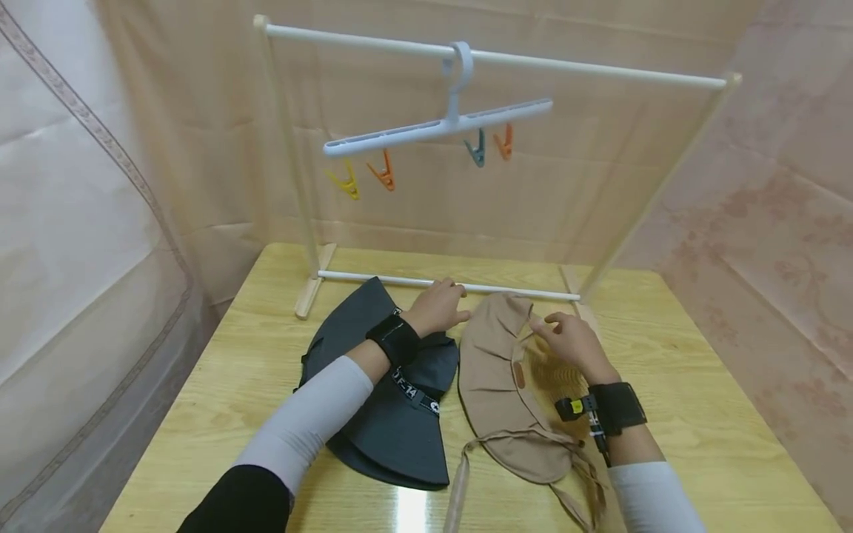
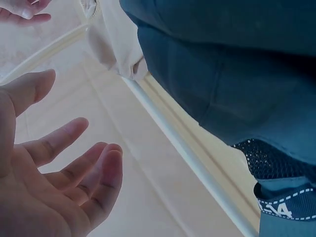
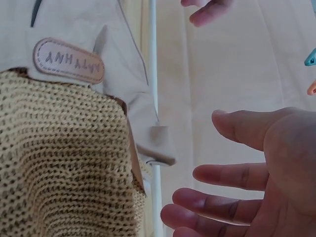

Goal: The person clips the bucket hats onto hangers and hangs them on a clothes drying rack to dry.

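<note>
A dark sun hat (image 1: pixel 406 433) with a lettered band lies on the table. To its right is a beige sun hat (image 1: pixel 486 363) with a woven straw crown (image 3: pixel 74 158), a leather label (image 3: pixel 69 60) and cloth ties. My left hand (image 1: pixel 436 307) hovers over the dark hat's far right edge; its fingers are spread and hold nothing in the left wrist view. Beside the beige hat's far right edge is my right hand (image 1: pixel 573 344), its fingers apart with nothing between them in the right wrist view.
Behind the hats stands a rack with a white top bar (image 1: pixel 566 64) and a low white bar (image 1: pixel 520 292). From the top bar hangs a pale blue hanger (image 1: pixel 400 135) with several clips, including a yellow clip (image 1: pixel 346 183) and a teal clip (image 1: pixel 477 150). Curtains surround the wooden table (image 1: pixel 706 414).
</note>
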The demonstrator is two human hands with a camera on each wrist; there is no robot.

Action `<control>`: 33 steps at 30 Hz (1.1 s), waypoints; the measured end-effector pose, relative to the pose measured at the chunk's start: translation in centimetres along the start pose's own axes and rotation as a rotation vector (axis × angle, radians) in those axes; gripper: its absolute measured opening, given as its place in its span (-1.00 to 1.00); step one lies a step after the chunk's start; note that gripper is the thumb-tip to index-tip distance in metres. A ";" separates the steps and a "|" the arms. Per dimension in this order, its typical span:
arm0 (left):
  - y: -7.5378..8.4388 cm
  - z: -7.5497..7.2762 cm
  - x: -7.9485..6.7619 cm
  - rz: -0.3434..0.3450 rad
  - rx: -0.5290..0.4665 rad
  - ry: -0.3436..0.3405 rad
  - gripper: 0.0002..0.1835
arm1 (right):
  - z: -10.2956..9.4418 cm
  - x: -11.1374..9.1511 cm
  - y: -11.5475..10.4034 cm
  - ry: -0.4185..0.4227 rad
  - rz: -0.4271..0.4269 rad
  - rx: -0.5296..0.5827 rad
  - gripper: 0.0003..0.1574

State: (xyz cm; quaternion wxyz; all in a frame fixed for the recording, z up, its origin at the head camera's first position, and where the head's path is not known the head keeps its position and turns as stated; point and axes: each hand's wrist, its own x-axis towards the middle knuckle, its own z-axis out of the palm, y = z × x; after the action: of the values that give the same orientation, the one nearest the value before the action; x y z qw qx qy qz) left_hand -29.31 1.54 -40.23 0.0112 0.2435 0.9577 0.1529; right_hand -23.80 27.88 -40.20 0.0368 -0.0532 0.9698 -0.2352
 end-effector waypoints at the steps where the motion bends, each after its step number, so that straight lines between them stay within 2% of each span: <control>1: 0.2 0.0 0.1 0.005 0.008 0.000 -0.50 | 0.0 -0.1 0.1 -0.005 0.005 -0.002 -0.20; 7: 1.2 0.5 0.5 0.046 0.020 -0.020 -0.49 | -0.4 -1.0 1.1 -0.025 0.041 -0.015 -0.21; 13: 2.0 0.8 0.8 0.042 0.018 -0.023 -0.48 | -0.7 -1.6 1.8 -0.032 0.053 -0.024 -0.25; 20: 2.8 1.3 0.9 0.079 0.009 -0.042 -0.46 | -0.3 -2.0 2.3 -0.041 0.063 -0.024 -0.24; 28: 3.8 2.2 1.0 0.076 0.007 -0.068 -0.43 | 0.0 -2.2 2.4 -0.030 0.053 -0.035 -0.25; 33: 4.5 2.7 1.0 0.075 -0.018 -0.106 -0.39 | 0.2 -2.4 2.3 -0.060 0.048 -0.009 -0.22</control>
State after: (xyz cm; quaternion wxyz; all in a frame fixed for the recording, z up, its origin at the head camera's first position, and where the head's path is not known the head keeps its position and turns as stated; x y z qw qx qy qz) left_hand -27.81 6.53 -41.41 0.0584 0.2869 0.9446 0.1486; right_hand -21.64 30.09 -41.30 0.0712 -0.0369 0.9703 -0.2280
